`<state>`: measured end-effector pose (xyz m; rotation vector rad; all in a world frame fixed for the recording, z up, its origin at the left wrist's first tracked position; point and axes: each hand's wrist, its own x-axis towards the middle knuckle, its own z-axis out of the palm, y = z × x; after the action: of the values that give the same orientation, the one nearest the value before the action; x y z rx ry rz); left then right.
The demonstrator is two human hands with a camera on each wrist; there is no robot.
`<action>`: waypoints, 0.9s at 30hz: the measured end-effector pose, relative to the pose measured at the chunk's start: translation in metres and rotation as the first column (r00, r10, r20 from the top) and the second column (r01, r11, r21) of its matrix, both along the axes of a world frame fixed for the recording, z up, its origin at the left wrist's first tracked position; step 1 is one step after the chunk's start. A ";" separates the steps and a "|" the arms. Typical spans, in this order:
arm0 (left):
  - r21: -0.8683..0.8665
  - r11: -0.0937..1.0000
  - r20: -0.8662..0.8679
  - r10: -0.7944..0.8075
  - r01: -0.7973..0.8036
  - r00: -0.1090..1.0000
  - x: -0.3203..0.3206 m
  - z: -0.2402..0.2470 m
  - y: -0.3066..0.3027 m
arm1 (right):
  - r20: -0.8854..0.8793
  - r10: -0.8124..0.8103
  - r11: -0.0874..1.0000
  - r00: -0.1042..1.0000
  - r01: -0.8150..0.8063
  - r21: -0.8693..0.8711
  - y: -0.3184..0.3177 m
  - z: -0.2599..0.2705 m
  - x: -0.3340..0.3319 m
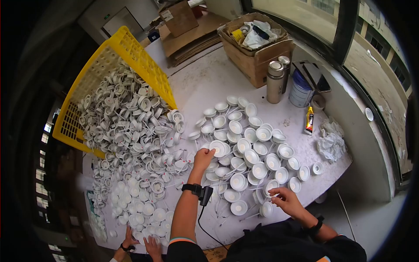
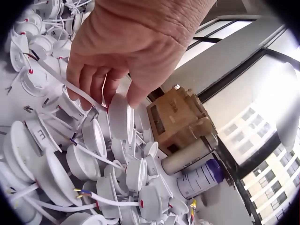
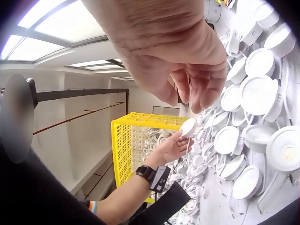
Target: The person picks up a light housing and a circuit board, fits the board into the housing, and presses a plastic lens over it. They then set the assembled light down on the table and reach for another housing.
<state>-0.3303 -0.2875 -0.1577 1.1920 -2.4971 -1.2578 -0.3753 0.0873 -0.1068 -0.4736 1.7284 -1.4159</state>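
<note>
My left hand [image 1: 203,159] pinches a white round downlight [image 1: 218,149] by its rim, above the spread of similar lights in the middle of the table. In the left wrist view the thumb and fingers of that hand [image 2: 126,51] grip the light [image 2: 121,118], seen edge-on, with its white cable running off to the left. My right hand [image 1: 288,202] hovers over the near right side of the spread, fingers loosely bent. The right wrist view shows no light in this hand [image 3: 173,61]; downlights [image 3: 258,96] lie beside it on the table.
A yellow crate [image 1: 144,65] lies tipped, spilling tangled white lamp parts at left. Another person's hands [image 1: 152,248] touch lights at the near left. At the back right stand a cardboard box [image 1: 244,61], a steel flask [image 1: 275,83], a blue-white tub [image 1: 300,89] and a glue tube [image 1: 309,120].
</note>
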 end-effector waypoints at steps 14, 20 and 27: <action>-0.373 0.905 -0.348 0.067 -0.204 0.935 -0.015 -0.022 0.030 | -0.231 0.078 0.991 0.970 -0.050 0.128 -0.015 -0.001 -0.016; 0.463 0.737 -0.387 0.668 -0.493 0.636 0.114 -0.030 0.038 | -0.308 0.184 0.976 0.934 -0.135 0.173 -0.024 0.011 -0.004; -0.888 0.459 0.038 0.141 -0.032 0.989 0.168 -0.030 -0.004 | -0.406 0.331 0.943 0.852 -0.279 0.182 -0.039 0.020 0.022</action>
<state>-0.1627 -0.2915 -0.1874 1.0236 -2.4736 0.2642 -0.3529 0.0487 -0.0868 -1.0126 1.9598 -1.0212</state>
